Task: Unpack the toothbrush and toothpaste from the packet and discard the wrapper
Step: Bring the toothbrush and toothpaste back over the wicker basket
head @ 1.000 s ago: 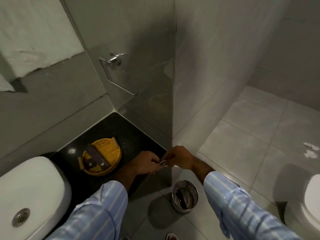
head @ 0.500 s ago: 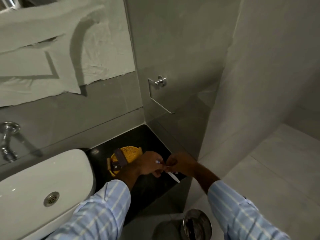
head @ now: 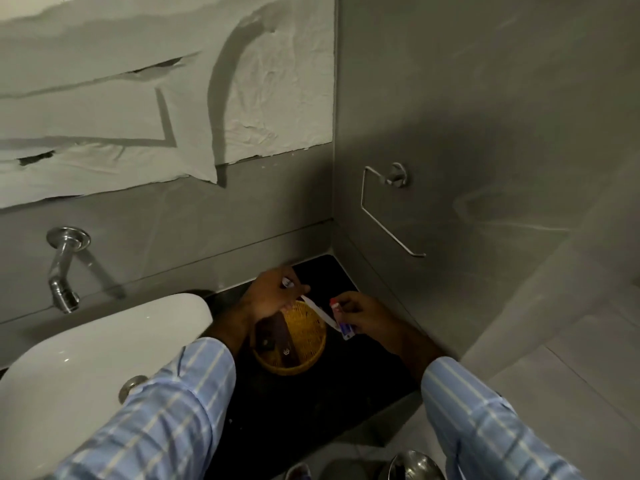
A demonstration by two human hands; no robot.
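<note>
Toothbrush (head: 320, 311) and toothpaste (head: 341, 322) are both out in the open above the dark worktop (head: 346, 382), held between the two hands over a yellow woven basket (head: 304, 344). White washbasin (head: 104, 341) fills the lower left, with a chrome tap (head: 64, 268) on the wall behind it; a wire holder (head: 388, 209) is fixed to the side wall; the rim of a steel bin (head: 415, 465) shows at the bottom edge, on the floor below the worktop.

Left hand (head: 273, 296) is closed on the upper end of the white toothbrush, whose shaft slants down and right across the basket rim. Right hand (head: 360, 315) pinches the small toothpaste tube, red cap uppermost, blue end hanging below the fingers. The lower end of the toothbrush meets the tube at the right hand; whether they touch cannot be told. No wrapper can be made out with certainty; any film left would be hidden in the right palm.

Judged step: separating the two items and setting them down. To do it well, the left hand should lower the toothbrush into the basket, beside the dark sachets (head: 273, 341) already there, without tipping the light basket. The right hand should release the tube there too, keep only the wrapper, then carry it to the bin.
</note>
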